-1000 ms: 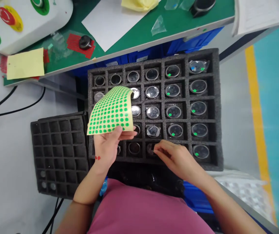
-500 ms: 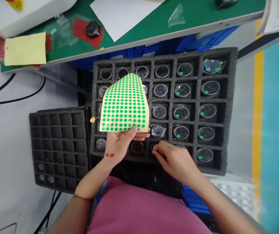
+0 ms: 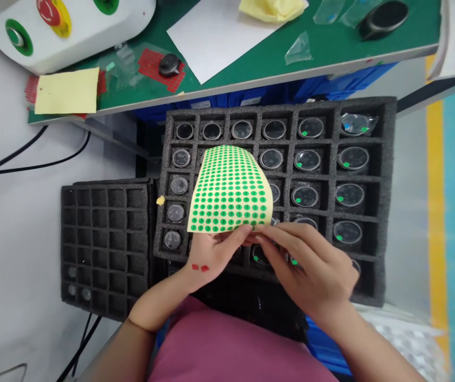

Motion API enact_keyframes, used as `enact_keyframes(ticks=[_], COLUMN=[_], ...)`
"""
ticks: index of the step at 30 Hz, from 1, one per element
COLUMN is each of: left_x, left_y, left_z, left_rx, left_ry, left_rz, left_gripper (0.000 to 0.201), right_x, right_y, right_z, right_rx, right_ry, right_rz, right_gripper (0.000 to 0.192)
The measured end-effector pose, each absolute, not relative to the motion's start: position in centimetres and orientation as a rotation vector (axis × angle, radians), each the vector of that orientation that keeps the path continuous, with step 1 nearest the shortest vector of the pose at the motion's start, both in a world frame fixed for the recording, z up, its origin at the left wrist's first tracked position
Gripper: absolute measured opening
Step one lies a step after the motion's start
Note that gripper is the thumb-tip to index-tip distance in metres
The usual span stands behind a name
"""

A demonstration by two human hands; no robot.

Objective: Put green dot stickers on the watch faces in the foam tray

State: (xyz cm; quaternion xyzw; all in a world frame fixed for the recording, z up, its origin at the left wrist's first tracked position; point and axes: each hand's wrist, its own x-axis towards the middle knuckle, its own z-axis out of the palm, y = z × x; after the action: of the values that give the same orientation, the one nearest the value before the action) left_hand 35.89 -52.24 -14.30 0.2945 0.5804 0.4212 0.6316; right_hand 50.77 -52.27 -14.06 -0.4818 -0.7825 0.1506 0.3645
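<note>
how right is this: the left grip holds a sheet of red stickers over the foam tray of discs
Not quite: the stickers are green, not red, as the head view shows. The left grip does hold the sheet over the foam tray of discs.

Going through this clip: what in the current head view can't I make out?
Head view throughout:
Some round pieces in the foam tray: hidden by sticker sheet, left hand and right hand.
Whether the right hand's fingers pinch anything: they cover the spot.
Print on green dots: too small.
White machine: cut off by top edge.

The green-dotted yellow sheet (image 3: 231, 191) curves above the tray (image 3: 383, 212).
</note>
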Motion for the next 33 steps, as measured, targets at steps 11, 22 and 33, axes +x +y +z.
enact_keyframes(ticks=[11,22,33], left_x=[35.7,33.3,33.8], left_y=[-52.8,-51.3,-51.6], left_z=[-13.8,-14.1,-14.6], left_rx=[0.842,0.766,0.763], left_ry=[1.346,1.505,1.469], left_rz=[0.928,1.184,1.083], left_gripper=[0.031,0.034,0.041], right_x=[50.8,54.2,53.5], right_y=[-52.3,-50.6,-50.8], right_z=[-15.0,-18.0,-20.3], right_rx=[-1.178,-1.439,-1.609], right_ry=[-2.110,-2.005,-2.155], right_rz=[0.243,1.010,1.151], right_gripper=[0.024,0.017,0.014])
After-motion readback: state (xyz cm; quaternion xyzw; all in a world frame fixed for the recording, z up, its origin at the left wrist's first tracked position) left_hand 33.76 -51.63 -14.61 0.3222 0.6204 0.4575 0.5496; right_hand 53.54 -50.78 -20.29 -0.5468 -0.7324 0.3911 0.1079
